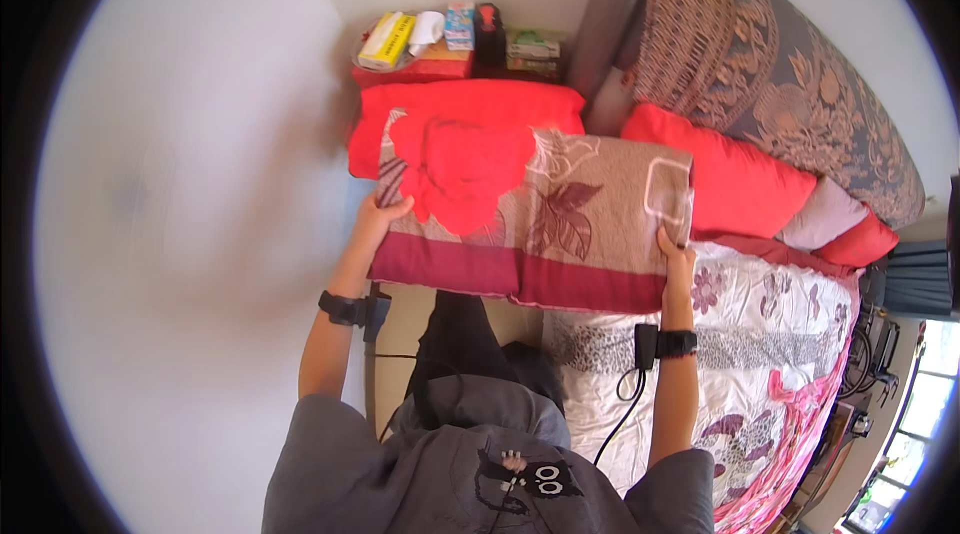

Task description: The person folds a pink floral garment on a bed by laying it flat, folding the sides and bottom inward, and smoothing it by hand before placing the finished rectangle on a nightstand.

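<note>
A folded blanket [590, 199], brown with a big red flower, dark leaves and a maroon border, is stretched between my two hands. My left hand [387, 216] grips its left edge, thumb on top and the other fingers mostly hidden beneath. At the right edge my right hand [674, 256] holds it the same way. Just beyond the blanket, and partly covered by it, is a bright red pillow [480, 97]. A black strap with a small box [345, 310] circles my left wrist, and a similar strap [680, 343] with a cable is on my right.
On the right lies a bed with a white patterned sheet [610, 414]. Red pillows [745, 179] and a large floral bedding roll [790, 84] are at its far end. Behind the blanket, a red-topped stand [440, 64] bears a yellow tissue box [388, 41]. A white wall [180, 234] borders my left.
</note>
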`<action>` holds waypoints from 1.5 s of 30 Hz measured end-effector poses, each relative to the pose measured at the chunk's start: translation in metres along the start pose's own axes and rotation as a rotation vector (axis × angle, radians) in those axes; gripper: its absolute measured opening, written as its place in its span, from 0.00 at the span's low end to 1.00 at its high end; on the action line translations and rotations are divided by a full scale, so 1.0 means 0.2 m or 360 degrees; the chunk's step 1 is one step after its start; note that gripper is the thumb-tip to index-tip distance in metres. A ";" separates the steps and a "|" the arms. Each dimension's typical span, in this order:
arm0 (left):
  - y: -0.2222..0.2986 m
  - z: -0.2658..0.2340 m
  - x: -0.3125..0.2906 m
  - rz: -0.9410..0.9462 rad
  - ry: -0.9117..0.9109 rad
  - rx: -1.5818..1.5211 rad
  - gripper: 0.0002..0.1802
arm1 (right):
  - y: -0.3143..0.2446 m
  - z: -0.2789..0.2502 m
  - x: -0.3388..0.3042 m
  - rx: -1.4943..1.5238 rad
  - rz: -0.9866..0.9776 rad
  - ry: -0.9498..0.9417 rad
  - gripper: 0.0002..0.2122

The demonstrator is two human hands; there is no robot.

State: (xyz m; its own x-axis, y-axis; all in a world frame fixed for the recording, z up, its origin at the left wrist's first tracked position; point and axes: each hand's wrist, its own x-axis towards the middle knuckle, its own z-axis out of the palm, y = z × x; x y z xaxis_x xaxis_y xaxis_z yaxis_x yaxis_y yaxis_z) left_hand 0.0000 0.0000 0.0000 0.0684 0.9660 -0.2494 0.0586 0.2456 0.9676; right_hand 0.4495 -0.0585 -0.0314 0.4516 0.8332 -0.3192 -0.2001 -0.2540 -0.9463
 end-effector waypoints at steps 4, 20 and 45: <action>0.23 -0.50 0.48 -0.0212 0.0284 0.0075 0.24 | -0.18 0.68 0.39 -0.0003 0.0162 -0.0121 0.14; -0.62 -1.04 1.76 -0.0216 0.0664 0.0971 0.32 | 0.62 1.42 1.22 -0.0476 0.0336 0.0095 0.18; -0.26 -0.66 2.20 0.1028 -0.0041 0.2158 0.17 | 0.62 1.80 1.23 -0.2194 -0.0362 0.0292 0.23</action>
State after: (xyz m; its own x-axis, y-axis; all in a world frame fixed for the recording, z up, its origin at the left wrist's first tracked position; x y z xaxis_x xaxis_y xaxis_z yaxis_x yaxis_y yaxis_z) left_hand -0.1041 0.4225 -0.1549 0.4581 0.8706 0.1796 0.8637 -0.4837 0.1417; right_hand 0.2216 0.2917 -0.2088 0.4851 0.8727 -0.0556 0.8434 -0.4837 -0.2338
